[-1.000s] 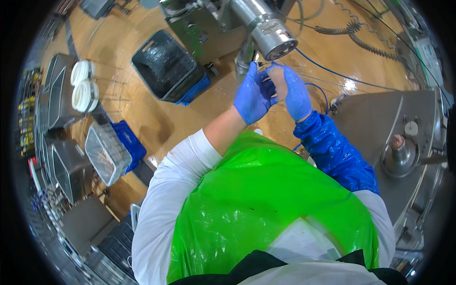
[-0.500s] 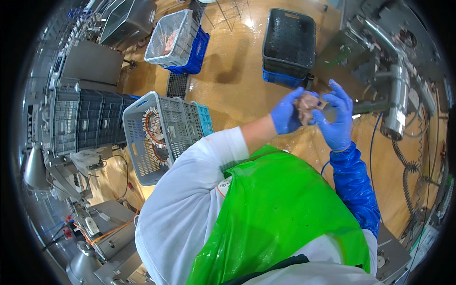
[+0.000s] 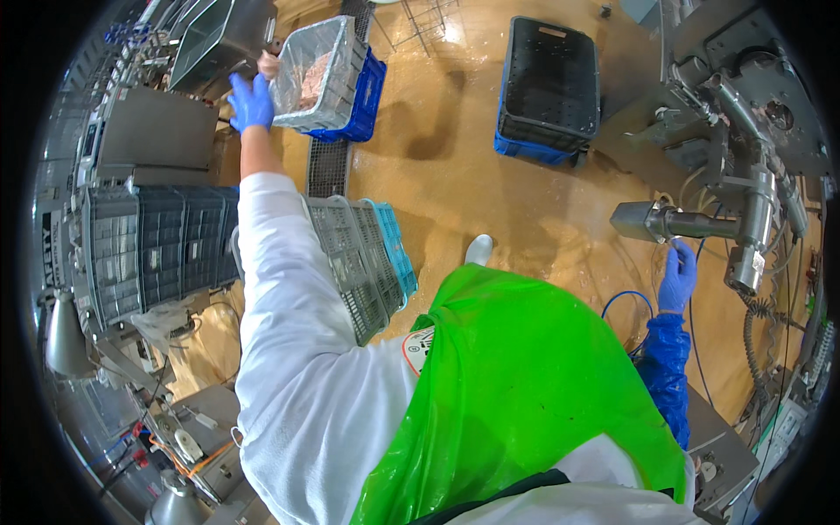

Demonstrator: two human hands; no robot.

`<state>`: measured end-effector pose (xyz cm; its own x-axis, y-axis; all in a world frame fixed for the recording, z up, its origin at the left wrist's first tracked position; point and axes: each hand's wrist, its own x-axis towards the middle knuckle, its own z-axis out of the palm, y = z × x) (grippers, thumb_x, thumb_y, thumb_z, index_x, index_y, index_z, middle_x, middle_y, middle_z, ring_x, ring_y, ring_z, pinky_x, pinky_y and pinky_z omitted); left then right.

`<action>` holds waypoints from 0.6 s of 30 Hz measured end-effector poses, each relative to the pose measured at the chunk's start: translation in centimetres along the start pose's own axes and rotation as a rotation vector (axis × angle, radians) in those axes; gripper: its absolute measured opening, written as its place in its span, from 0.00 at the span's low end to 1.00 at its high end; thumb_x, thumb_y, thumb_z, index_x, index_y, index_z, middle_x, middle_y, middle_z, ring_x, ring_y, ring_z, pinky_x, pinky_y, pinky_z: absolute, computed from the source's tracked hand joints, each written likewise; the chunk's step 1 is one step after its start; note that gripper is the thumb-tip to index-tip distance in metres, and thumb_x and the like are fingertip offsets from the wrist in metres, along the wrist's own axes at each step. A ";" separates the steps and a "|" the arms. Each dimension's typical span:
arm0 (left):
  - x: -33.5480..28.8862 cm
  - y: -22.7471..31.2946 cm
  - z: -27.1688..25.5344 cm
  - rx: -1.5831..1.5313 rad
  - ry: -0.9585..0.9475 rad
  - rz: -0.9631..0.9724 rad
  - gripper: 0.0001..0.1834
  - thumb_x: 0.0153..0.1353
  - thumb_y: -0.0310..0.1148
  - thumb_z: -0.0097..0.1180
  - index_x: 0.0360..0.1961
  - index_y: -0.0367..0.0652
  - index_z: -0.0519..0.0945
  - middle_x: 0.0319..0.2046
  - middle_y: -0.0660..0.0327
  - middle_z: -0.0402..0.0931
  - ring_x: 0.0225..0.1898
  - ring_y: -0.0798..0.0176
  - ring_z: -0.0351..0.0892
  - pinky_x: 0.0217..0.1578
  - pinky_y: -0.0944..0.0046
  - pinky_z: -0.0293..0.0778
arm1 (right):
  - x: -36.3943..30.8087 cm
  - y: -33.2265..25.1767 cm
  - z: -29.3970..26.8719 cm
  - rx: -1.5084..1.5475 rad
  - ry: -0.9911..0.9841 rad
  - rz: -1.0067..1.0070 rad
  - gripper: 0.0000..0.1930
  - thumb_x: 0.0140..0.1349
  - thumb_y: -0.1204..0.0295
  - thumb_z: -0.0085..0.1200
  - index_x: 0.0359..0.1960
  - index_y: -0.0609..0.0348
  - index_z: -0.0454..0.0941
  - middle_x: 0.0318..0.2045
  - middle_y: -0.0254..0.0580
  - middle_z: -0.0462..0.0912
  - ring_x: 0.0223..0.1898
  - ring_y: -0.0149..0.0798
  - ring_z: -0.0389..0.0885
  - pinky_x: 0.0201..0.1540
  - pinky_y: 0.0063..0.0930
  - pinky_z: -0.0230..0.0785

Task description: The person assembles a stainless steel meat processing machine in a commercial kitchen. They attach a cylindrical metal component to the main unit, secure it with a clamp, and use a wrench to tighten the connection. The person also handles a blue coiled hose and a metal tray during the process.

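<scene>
Left hand: fingers spread | raw meat piece: just beyond its fingertips | plastic-lined crate: to its right | right hand: near steel pipe, grip indeterminable

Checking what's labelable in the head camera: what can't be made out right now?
All in the head view:
Pinkish piece: small, blurred; can't tell whether the left hand touches it.
Right hand: small, fingers overlapping; grip unclear.
Grey crate: inside hidden behind the white sleeve.
Steel machine: far side cut off by the picture's dark rim.
</scene>
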<state>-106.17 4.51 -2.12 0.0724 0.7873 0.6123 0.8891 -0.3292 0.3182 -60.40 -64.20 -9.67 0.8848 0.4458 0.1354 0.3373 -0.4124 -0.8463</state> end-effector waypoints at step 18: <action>-30.3 12.5 9.6 -0.666 -1.367 0.182 0.28 0.70 0.36 0.46 0.67 0.35 0.60 0.65 0.47 0.62 0.66 0.53 0.63 0.65 0.60 0.58 | -1.0 -0.7 -9.7 -0.725 0.536 -0.301 0.27 0.50 0.62 0.68 0.52 0.57 0.77 0.51 0.46 0.76 0.58 0.49 0.67 0.63 0.44 0.55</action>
<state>-92.85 -18.46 -23.65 0.8339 0.4514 -0.3177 0.4913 -0.3445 0.8000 -58.42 -72.11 -4.25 0.6971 0.2642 0.6666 0.5333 -0.8124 -0.2358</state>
